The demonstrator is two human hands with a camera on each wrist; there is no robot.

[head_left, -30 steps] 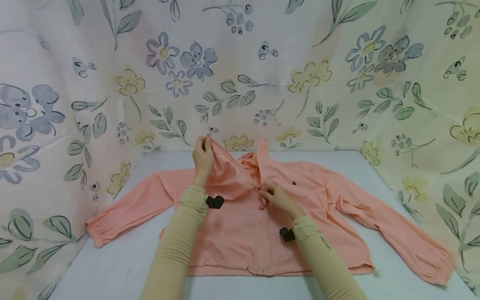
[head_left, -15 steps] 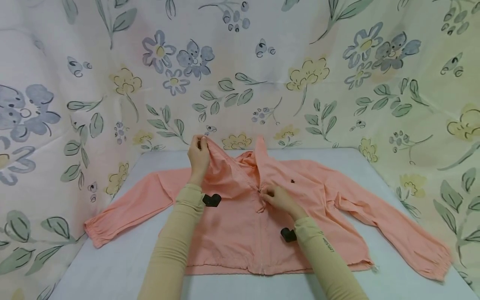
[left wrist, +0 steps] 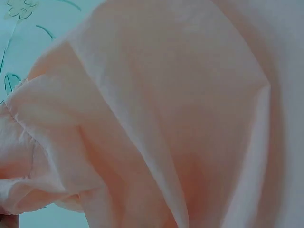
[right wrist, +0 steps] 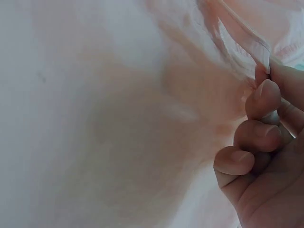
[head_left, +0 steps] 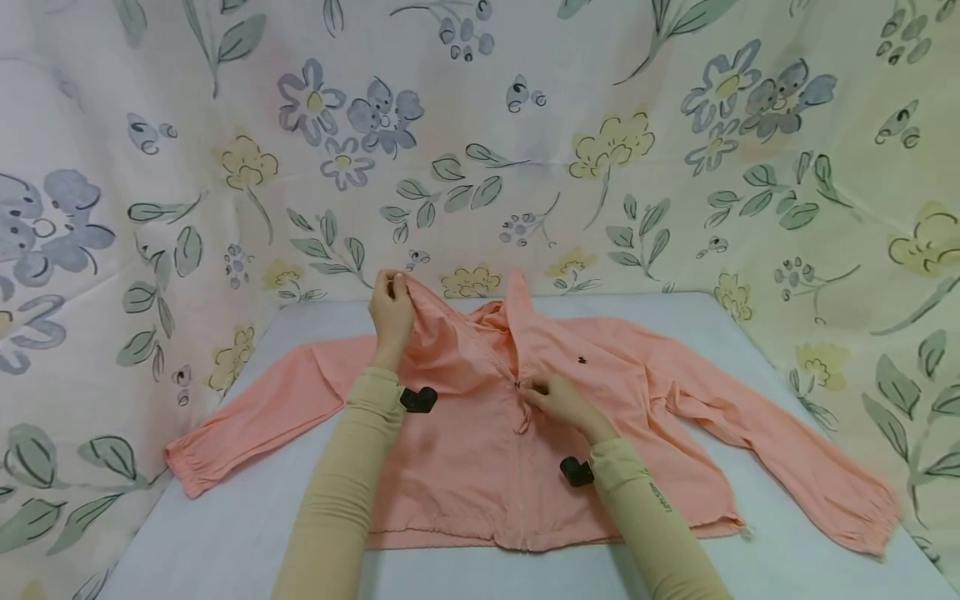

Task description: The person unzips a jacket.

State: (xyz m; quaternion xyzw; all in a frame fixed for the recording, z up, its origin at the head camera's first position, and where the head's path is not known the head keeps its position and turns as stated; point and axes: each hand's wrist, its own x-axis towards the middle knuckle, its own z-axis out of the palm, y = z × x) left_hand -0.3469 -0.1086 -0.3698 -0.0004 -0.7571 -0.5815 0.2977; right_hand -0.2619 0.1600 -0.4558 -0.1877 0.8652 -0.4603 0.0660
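A pink zip-up jacket (head_left: 465, 467) lies front up with its sleeves spread to both sides. My left hand (head_left: 392, 317) pinches the top edge of the front on the left and holds it lifted off the table. At the middle front my right hand (head_left: 558, 402) pinches the zipper pull just below the open V of the neck; its fingers (right wrist: 235, 161) are curled in the right wrist view. The pull itself is mostly hidden by the fingertips. Below it the zipper (head_left: 522, 492) runs closed down to the hem. Lifted pink fabric (left wrist: 180, 95) fills most of the left wrist view.
The jacket lies on a white-covered table (head_left: 247, 533). A floral curtain (head_left: 480, 200) stands behind it and along both sides. The left sleeve (head_left: 255, 412) and right sleeve (head_left: 787, 454) reach towards the table's sides. A cord stopper (head_left: 745, 531) sits at the hem's right corner.
My right hand has slid slightly down the jacket's front with the zipper pull. My left hand keeps the front edge raised, a little farther left. The view has shifted slightly.
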